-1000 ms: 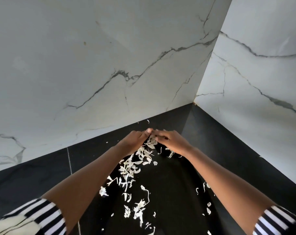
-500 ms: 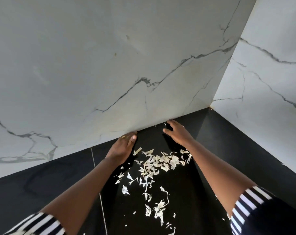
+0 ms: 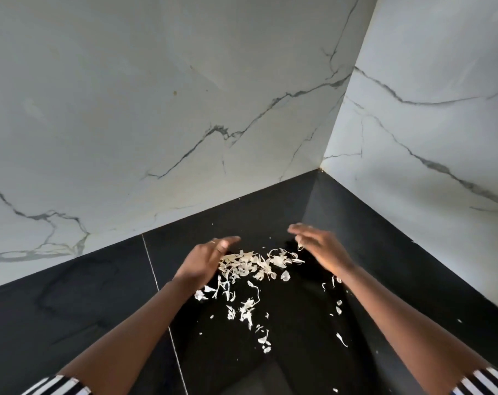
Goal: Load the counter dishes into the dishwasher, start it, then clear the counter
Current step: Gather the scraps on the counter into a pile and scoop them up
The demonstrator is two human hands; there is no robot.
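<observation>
Pale, papery peel scraps (image 3: 250, 265) lie in a loose heap on the black counter (image 3: 93, 303), with more bits scattered toward me. My left hand (image 3: 205, 259) rests at the heap's left edge, fingers straight and touching the scraps. On the right of the heap, my right hand (image 3: 319, 248) hovers with its fingers extended and blurred; a scrap hangs by its fingertips. Neither hand grips anything that I can make out. No dishes or dishwasher are in view.
White marble-look walls (image 3: 185, 109) meet in a corner (image 3: 320, 168) just behind the hands, closing off the counter at the back and right. A thin seam (image 3: 156, 280) runs through the counter on the left. Small scraps (image 3: 339, 306) lie under my right forearm.
Both hands have pulled back from the wall toward me and closed in on the scraps, which are now bunched into a tighter heap between them.
</observation>
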